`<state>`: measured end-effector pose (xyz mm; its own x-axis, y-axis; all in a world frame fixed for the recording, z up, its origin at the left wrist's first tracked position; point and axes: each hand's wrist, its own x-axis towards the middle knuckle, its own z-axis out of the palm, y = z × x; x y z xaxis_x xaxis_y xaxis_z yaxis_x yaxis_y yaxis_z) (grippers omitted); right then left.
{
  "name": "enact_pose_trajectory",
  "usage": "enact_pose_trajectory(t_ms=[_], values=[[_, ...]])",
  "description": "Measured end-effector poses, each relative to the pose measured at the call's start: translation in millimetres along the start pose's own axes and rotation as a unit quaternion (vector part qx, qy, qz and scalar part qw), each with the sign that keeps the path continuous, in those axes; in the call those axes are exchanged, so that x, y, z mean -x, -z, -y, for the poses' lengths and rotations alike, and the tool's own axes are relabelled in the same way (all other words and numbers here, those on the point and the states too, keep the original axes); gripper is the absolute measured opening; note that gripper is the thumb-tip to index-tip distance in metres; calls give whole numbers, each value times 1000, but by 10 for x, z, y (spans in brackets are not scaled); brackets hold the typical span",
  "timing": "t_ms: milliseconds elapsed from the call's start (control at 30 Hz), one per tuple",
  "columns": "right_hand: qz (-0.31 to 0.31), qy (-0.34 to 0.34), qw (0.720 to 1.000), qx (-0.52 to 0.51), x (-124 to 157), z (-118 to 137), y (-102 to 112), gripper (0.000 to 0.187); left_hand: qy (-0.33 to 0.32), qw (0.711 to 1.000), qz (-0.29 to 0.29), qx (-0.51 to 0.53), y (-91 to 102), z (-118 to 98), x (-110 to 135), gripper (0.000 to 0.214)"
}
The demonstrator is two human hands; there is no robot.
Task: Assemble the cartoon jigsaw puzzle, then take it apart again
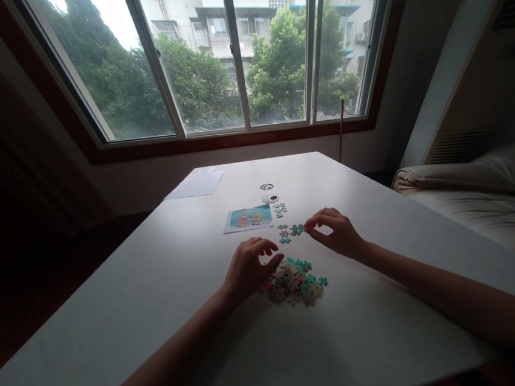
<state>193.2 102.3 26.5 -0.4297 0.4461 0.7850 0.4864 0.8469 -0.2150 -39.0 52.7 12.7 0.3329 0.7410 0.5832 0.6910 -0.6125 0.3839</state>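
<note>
A loose heap of jigsaw pieces [296, 283], some face up in teal and some showing pale backs, lies on the white table [170, 323]. My left hand [249, 266] hovers at the heap's upper left, fingers curled, with a gap between thumb and fingertips and nothing visible in it. Beyond the heap, my right hand [336, 231] pinches at the right edge of a teal puzzle piece [297, 230]. Its fingertips partly cover that edge. Several separate pieces [284, 234] lie just left of it, and a small group [280, 209] sits farther back.
A colourful picture sheet [248, 218] lies left of the sorted pieces. Two round items [269, 198] are behind it, and white paper [195, 184] rests at the far left of the table. A pale sofa [476, 190] stands to the right, and a window [239, 55] is ahead.
</note>
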Motion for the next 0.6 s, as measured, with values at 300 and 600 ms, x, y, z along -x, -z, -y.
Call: enact_pose_trajectory(t_ms=[300, 600], values=[[-30, -23, 998, 51, 42, -229, 18, 5, 3, 1000, 18, -8, -1, 65, 21, 12], [-6, -47, 998, 40, 46, -229, 10, 10, 0, 1000, 17, -15, 7, 44, 1, 14]])
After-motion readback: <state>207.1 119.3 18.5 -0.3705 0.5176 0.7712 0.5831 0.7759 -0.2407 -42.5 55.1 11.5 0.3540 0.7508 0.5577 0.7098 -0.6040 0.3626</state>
